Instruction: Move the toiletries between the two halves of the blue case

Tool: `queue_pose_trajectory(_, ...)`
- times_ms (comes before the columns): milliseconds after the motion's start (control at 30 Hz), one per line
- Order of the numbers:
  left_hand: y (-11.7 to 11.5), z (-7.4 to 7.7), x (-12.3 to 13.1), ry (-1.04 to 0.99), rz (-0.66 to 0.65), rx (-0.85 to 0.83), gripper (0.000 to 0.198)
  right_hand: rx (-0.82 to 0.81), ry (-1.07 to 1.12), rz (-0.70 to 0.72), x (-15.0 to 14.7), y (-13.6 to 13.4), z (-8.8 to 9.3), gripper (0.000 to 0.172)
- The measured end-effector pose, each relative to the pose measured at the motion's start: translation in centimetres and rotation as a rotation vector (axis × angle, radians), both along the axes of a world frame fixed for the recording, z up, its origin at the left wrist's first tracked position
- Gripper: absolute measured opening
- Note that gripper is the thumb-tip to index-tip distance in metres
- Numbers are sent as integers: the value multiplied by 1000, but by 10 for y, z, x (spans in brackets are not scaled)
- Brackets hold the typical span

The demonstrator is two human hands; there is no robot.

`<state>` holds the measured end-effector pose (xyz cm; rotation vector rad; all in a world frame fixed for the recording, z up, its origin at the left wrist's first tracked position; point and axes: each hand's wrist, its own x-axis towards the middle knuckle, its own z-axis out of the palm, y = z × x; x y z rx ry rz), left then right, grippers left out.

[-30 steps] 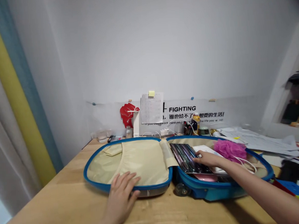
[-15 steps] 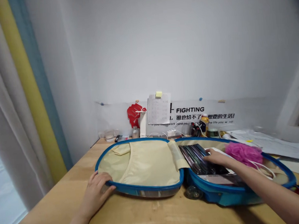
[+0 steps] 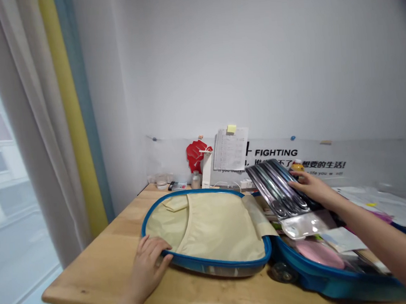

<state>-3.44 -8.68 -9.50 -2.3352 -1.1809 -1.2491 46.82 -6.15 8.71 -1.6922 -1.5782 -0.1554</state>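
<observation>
Packet: clear plastic with dark slender contents in rows. It is raised off the right half of the suitcase and tilted. Its far end is up by the wall banner, and its clear near end hangs low over the packed things.
Right hand: you hold the packet at its right edge, with your fingers laid flat across the top face. The thumb is hidden beneath, so I cannot tell how deep the pinch goes.
Grip advice: a limp packet held by one edge is likely to sag and twist. Work the hold nearer its middle, or level it so the contents do not slide to the low end.
Left hand: it lies on the table with fingers loosely spread over the blue rim of the lid, clamping nothing. Pressing there should steady the case while you lift.
Beneath the packet: a pink flat thing and white papers lie just under the low end. Raise the packet clear before moving it sideways, or it may drag them.
Behind the packet: a bottle stands close to your right fingertips. Keep the high end off it.
</observation>
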Motion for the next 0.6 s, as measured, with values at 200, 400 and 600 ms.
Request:
queue_pose_trajectory(200,-5,-5,24,60,95,-18,22,-265,-145,327,-112,58,21,47)
queue_pose_trajectory(400,1,-13,20,101,117,21,29,-480,-384,595,-223,106,-18,38)
queue_pose_trajectory(600,0,-12,21,110,101,43,27,-527,-605,591,-268,134,-52,36)
